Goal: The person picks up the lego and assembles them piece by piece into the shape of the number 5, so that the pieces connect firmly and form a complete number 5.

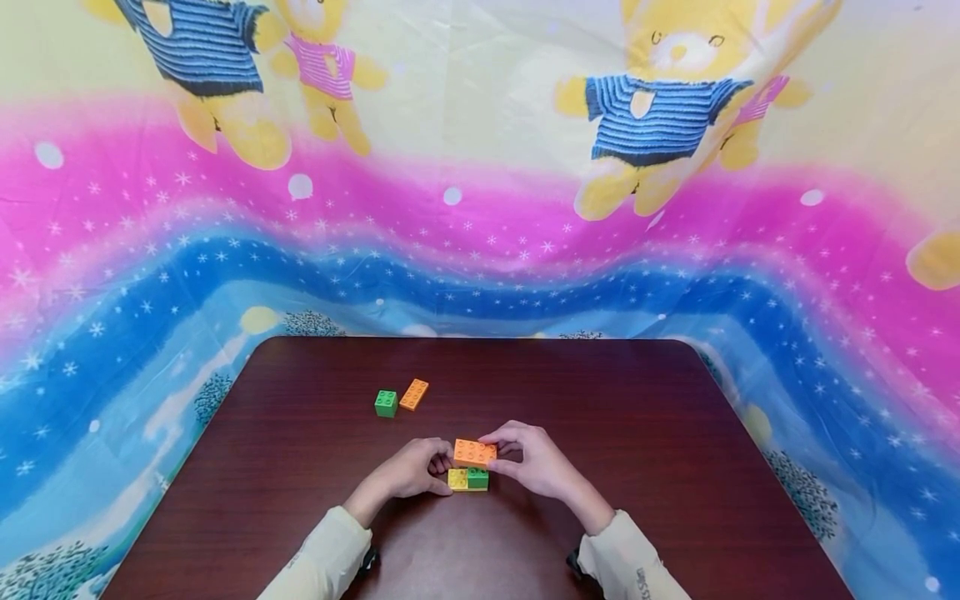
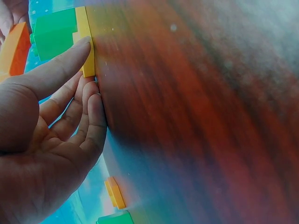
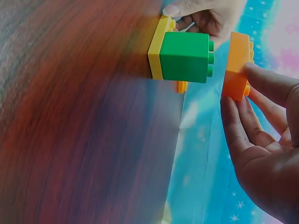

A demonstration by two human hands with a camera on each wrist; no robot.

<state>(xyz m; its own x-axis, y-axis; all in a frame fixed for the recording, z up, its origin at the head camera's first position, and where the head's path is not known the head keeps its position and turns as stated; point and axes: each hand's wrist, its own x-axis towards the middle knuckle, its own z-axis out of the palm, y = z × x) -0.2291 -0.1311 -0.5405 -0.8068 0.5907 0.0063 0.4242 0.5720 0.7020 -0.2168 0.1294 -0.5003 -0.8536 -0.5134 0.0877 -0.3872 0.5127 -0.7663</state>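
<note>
On the table in the head view lies a flat yellow toy brick (image 1: 457, 479), with a tall green brick (image 1: 477, 478) standing on its right half. My left hand (image 1: 408, 469) pinches the left end of the yellow brick (image 2: 88, 56), thumb on the near side and fingers behind. An orange brick (image 1: 472, 452) with studs on top is gripped at its right end by my right hand (image 1: 538, 462). The right wrist view shows a gap between that orange brick (image 3: 235, 58) and the studs of the green brick (image 3: 184, 57).
Farther back on the dark wooden table (image 1: 562, 383) lie a second green brick (image 1: 386, 403) and a flat orange brick (image 1: 414, 394), side by side. A patterned cloth (image 1: 480, 208) with bears hangs behind the table and along its sides.
</note>
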